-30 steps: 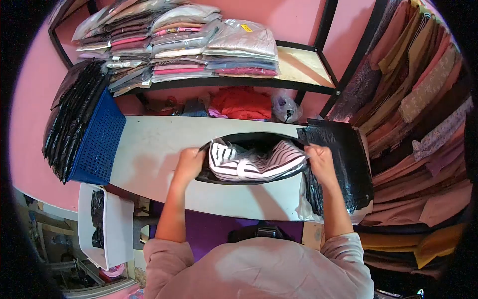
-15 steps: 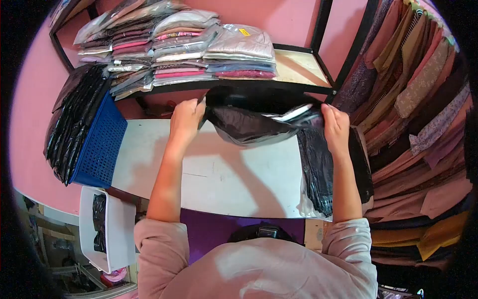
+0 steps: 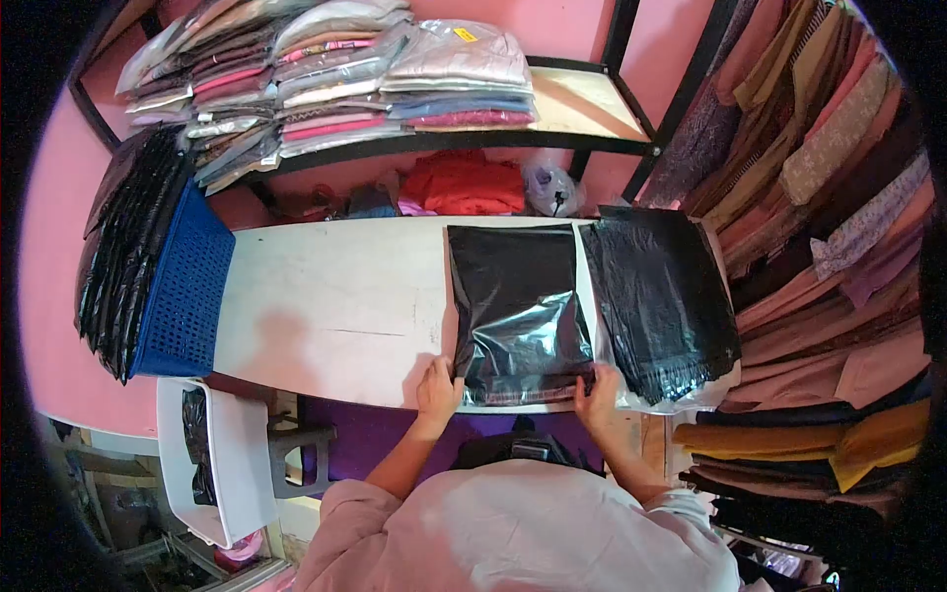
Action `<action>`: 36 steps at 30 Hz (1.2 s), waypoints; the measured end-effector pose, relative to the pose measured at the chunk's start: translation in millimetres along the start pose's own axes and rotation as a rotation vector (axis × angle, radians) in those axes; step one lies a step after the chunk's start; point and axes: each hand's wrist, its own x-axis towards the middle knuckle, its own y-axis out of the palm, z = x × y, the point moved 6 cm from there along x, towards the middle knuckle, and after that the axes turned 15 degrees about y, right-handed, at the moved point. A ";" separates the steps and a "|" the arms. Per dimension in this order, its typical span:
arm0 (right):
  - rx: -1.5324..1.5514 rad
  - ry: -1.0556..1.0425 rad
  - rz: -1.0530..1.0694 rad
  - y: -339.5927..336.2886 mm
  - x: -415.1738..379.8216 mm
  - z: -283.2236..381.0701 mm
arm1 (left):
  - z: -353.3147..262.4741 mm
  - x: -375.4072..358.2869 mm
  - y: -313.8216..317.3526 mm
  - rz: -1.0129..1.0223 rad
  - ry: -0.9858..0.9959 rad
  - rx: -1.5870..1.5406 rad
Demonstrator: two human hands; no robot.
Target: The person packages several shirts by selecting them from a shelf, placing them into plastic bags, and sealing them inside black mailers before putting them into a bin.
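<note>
A black plastic mailing bag (image 3: 518, 306) lies flat on the white tabletop (image 3: 335, 286), its near edge close to the table's front edge. My left hand (image 3: 439, 392) grips the bag's near left corner, fingers closed. At the near right corner, my right hand (image 3: 597, 395) has its fingers closed on the bag's edge. Whatever is inside the bag is hidden. Just to the right lies a stack of flat black plastic bags (image 3: 661, 306), apart from the bag in my hands by a narrow strip.
A blue basket (image 3: 187, 286) full of black packages stands at the left. Several stacks of plastic-wrapped clothes (image 3: 335, 89) fill a shelf behind. Hanging garments (image 3: 819, 217) line the right side. A white bin (image 3: 232, 474) sits below the table's left front, and red cloth (image 3: 464, 185) lies under the shelf.
Both hands have come down and toward me from above the table's back. The black bag, held up and open at its mouth before, now lies flat on the table.
</note>
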 end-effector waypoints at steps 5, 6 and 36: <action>0.207 -0.429 0.801 64.8 -43.8 45.0 | -2.0 15.5 -1.2 -0.076 0.073 -0.246; 0.208 -0.434 0.797 76.5 -46.8 52.6 | -4.1 19.0 -2.4 -0.111 0.095 -0.255; -0.123 -0.257 1.060 153.9 -37.2 24.8 | -49.0 8.7 -30.7 -0.204 0.181 -0.146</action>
